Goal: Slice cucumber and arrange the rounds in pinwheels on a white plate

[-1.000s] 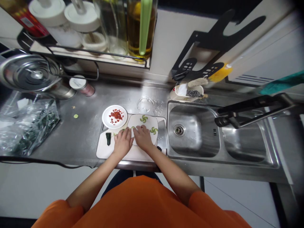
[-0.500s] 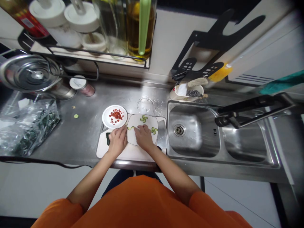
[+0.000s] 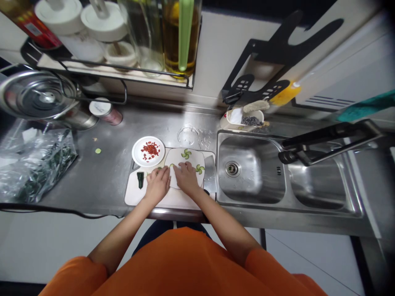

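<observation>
Squarish white plate (image 3: 175,157) lies on a cutting board (image 3: 175,200) near the front edge of the countertop (image 3: 108,172), with green slices (image 3: 186,154) fanned into pinwheels near the plate's far and right edges. The left hand (image 3: 158,184) reaches to the plate's left edge, fingers close together; the right hand (image 3: 187,180) is over the plate's middle, fingers slightly apart. Whether either pinches a slice, I cannot tell. A dark green vegetable piece (image 3: 140,180) lies near the board's left edge, and a round plate (image 3: 135,154) of red bits (image 3: 150,149) sits at its far left corner.
</observation>
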Available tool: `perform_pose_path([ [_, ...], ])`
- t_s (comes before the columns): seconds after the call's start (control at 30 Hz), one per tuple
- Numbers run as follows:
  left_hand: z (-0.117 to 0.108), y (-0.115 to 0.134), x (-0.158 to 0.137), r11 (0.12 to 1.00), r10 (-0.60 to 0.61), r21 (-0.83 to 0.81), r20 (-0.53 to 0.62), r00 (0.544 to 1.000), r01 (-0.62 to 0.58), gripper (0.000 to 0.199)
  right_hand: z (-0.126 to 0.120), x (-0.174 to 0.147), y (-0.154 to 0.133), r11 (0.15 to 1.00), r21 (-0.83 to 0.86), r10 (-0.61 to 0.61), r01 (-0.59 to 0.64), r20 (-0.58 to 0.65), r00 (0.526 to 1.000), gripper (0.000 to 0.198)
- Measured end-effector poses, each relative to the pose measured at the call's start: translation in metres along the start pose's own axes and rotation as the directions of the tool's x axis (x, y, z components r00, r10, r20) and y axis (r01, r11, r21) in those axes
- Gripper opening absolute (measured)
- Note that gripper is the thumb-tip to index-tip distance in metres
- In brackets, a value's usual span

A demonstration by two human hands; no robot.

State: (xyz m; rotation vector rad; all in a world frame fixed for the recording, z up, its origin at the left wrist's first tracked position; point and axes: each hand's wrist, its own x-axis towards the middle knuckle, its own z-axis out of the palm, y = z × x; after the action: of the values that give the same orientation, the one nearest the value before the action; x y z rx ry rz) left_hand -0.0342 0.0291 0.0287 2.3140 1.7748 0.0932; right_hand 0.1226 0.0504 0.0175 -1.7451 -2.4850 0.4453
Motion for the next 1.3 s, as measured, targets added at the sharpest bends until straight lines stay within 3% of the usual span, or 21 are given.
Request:
perform_pose_path([
  [0.37, -0.005, -0.002, 0.000, 0.996, -0.021, -0.092, -0.038, 0.999, 0.018, 0.041, -0.003, -0.001, -0.001, 1.000, 0.012, 0.007, -0.007, -0.008, 1.000, 0.040],
  [0.53, -0.009, -0.030, 0.001, 0.971, -0.177, -0.192, -0.176, 0.968, 0.142, 0.034, -0.009, -0.005, 0.002, 0.998, 0.042, 0.044, -0.043, -0.033, 0.998, 0.034],
  [0.67, -0.008, -0.043, 0.001, 0.959, -0.254, -0.167, -0.166, 0.953, 0.227, 0.033, -0.009, -0.015, 0.005, 0.996, 0.057, 0.069, -0.064, -0.079, 0.994, 0.029],
  [1.03, 0.001, -0.026, 0.000, 0.954, -0.298, -0.083, -0.131, 0.946, 0.289, 0.032, -0.008, -0.030, 0.004, 0.994, 0.088, 0.084, -0.070, -0.165, 0.983, 0.024],
  [1.3, 0.005, -0.021, 0.004, 0.953, -0.296, -0.110, -0.128, 0.947, 0.283, 0.030, -0.008, -0.036, 0.000, 0.992, 0.086, 0.099, -0.090, -0.105, 0.990, 0.024],
])
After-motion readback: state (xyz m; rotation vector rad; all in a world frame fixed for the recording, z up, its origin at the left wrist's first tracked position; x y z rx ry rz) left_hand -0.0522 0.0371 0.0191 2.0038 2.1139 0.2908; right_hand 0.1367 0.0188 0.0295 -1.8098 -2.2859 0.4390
